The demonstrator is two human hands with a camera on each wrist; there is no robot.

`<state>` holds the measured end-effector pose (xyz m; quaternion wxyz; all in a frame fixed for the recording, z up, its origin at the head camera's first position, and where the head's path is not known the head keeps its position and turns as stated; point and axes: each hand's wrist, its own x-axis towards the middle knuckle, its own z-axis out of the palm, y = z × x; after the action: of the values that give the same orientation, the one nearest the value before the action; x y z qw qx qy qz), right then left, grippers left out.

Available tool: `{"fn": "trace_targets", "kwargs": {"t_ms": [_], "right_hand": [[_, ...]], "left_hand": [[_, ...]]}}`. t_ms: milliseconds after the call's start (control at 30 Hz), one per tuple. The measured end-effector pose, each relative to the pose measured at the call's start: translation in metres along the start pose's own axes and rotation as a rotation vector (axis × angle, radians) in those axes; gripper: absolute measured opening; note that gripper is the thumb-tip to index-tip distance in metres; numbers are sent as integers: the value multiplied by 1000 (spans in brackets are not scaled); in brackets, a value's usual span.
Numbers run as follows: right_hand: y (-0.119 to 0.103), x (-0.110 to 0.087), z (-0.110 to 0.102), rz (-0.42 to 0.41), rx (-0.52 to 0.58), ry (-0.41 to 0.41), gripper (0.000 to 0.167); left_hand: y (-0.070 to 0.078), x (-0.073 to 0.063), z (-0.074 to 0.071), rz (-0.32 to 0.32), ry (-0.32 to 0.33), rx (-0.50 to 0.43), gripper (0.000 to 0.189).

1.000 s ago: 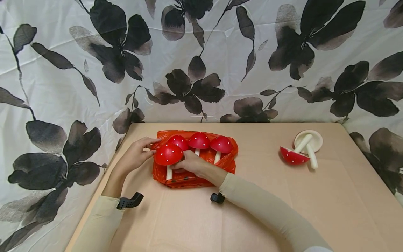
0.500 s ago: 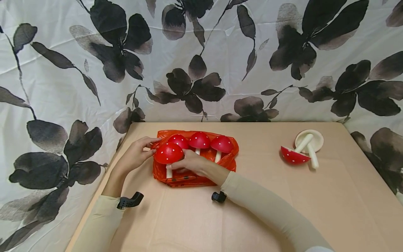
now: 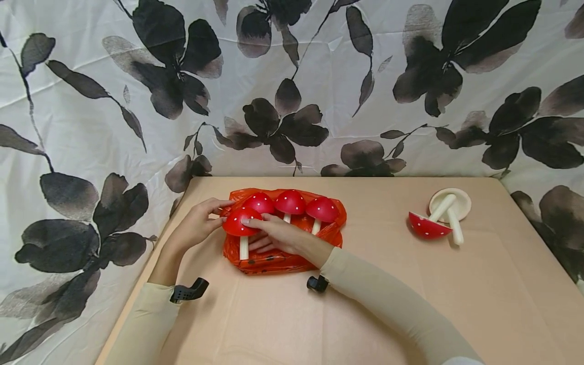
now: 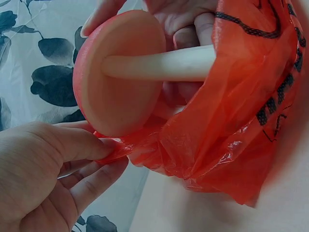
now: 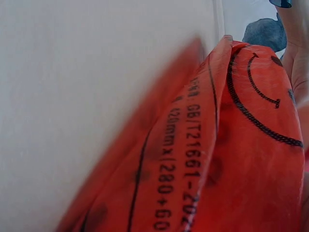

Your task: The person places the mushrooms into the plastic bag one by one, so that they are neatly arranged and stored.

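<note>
A red plastic bag (image 3: 283, 262) lies with its mouth spread and several toy mushrooms in it, red caps with white dots. My left hand (image 3: 197, 223) pinches the bag's edge at its left end; the left wrist view shows the thin plastic (image 4: 116, 151) between thumb and fingers. The front-left mushroom (image 3: 239, 221) stands upright inside the bag. My right hand (image 3: 283, 235) reaches over the bag to it, thumb resting on the cap and straight fingers beside the white stem (image 4: 159, 65). In the right wrist view the printed bag (image 5: 260, 159) hides most of the hand.
Two more toy mushrooms lie at the table's back right, one a red-capped mushroom (image 3: 429, 226) and one with its pale underside (image 3: 464, 204) showing. A flower-printed cloth (image 3: 347, 91) hangs behind the light brown table (image 3: 388, 314).
My right thumb has moved from the front mushroom's stem up onto its cap, and the fingers have loosened from the stem. My left hand stays at the bag's edge.
</note>
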<state>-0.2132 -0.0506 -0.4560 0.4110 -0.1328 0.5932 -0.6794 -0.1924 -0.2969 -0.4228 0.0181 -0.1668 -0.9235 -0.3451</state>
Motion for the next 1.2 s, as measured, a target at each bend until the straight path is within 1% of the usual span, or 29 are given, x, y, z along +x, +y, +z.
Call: {"fn": "trace_targets", "kwargs": {"t_ms": [133,200,400,500,633,800,900,1000,1067,1200], "right_hand": [[2,1,-2,1,-4,22,64],[3,3,-3,3,-15,30,63],[5,6,-5,5,-34,5,59],[5,4,-6,18,-39,2,59],[3,-1,-10,37,-45,18,61],[-1,-8,-17,39,-57,33,64],[-6,-15,-20,46,-111,67,68],[-13,-25,-24,54,-188,97,69],[-17,-31,-28,46,-237,97,67],[-24,-45,-38,20,-261,73,62]], "left_hand": [[0,0,1,-13,-5,-3,43],[-1,0,2,-6,-6,-3,43],[-3,0,3,16,1,-1,44],[-3,0,3,1,2,-4,44],[-5,0,2,-22,-4,-8,43],[-4,1,2,-13,-8,-8,43],[-4,1,2,-19,-11,-11,43],[-5,1,2,-12,-3,-10,43],[-6,0,1,-2,7,-8,42],[-6,-2,1,5,18,1,41]]}}
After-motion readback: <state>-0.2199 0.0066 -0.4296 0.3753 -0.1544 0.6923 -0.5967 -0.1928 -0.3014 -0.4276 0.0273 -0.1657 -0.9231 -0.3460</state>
